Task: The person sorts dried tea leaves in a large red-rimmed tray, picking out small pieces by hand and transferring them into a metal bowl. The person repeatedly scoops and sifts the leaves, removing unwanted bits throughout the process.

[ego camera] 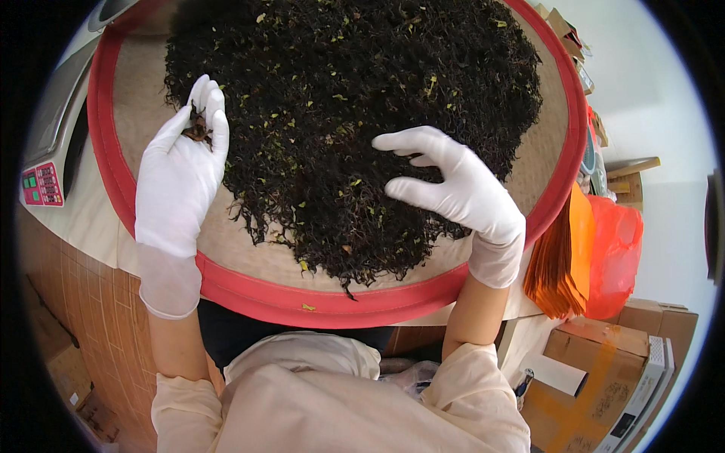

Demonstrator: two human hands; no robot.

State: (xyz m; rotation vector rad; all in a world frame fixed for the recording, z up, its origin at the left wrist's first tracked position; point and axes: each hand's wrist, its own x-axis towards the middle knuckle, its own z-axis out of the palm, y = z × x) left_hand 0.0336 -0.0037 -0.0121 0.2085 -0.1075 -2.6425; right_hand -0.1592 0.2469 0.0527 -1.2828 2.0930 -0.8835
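Observation:
My left hand [184, 164], in a white glove, is turned palm up at the left side of the round tray. In its cupped fingers lie a few brown dried leaf pieces [198, 131]. Over the right part of the heap, my white-gloved right hand [447, 172] hovers with thumb and fingers apart and nothing visible between them. A broad heap of dark, twisted dried leaves [340, 113], which look like tea, covers much of the tray, with small yellow-green bits scattered through it. The tray has a beige woven base and a red cloth rim [334, 310].
A digital scale with a pink keypad [42, 184] stands at the left. To the right of the tray are a stack of orange paper bags or envelopes [561, 260] and a red plastic bag [614, 255]. Cardboard boxes [589, 374] sit lower right. A green bit [308, 307] lies on the rim.

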